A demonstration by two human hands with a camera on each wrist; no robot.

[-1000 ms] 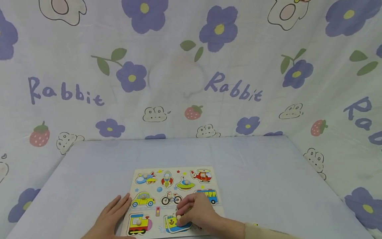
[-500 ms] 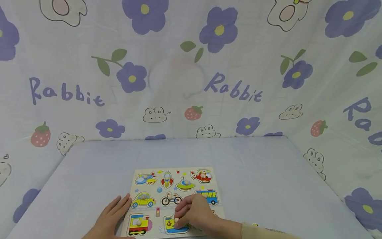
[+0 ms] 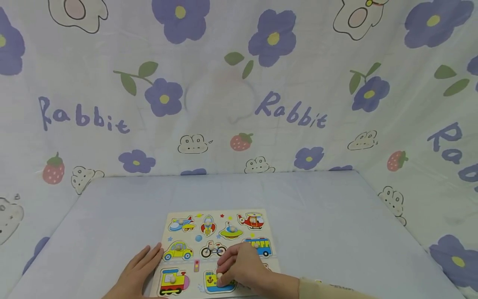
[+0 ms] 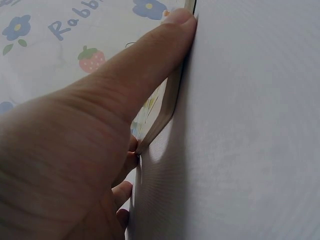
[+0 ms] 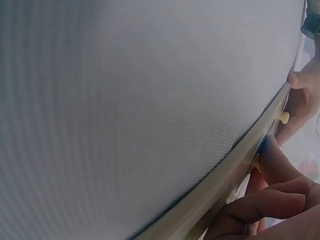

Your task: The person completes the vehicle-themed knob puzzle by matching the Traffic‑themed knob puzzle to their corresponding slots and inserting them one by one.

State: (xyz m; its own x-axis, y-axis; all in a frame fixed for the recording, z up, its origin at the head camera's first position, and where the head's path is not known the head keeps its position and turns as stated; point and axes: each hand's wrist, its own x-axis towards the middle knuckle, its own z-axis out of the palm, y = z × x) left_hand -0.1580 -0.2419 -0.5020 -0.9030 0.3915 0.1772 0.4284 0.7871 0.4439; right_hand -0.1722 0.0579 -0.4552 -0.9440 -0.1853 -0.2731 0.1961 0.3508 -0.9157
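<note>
A wooden peg puzzle board [image 3: 195, 287] lies flat on the table. My right hand [image 3: 249, 265] is over its lower part, thumb and fingers pinching the small round knob of the boat puzzle piece [image 3: 211, 283]. The boat lies level within its outline; its right side is partly hidden by the hand. At the board's left edge rests my left hand [image 3: 134, 270], fingers extended. The left wrist view has its thumb [image 4: 150, 55] along the board's near edge [image 4: 170, 97]. In the right wrist view, the fingers [image 5: 270, 200] are close over the board.
Knobbed pieces fill the rows above, including a car [image 3: 179, 251], a bicycle [image 3: 213, 250] and a bus [image 3: 261, 247]. A train [image 3: 173, 282] sits left of the boat. Behind the table [image 3: 317, 216] hangs a flowered cloth [image 3: 216, 112]. Something small and yellow [image 3: 318, 281] shows beside the right sleeve.
The boat piece, tilted and off its outline a second ago, has turned and dropped level into place under my right hand. My left hand has stayed at the board's edge.
</note>
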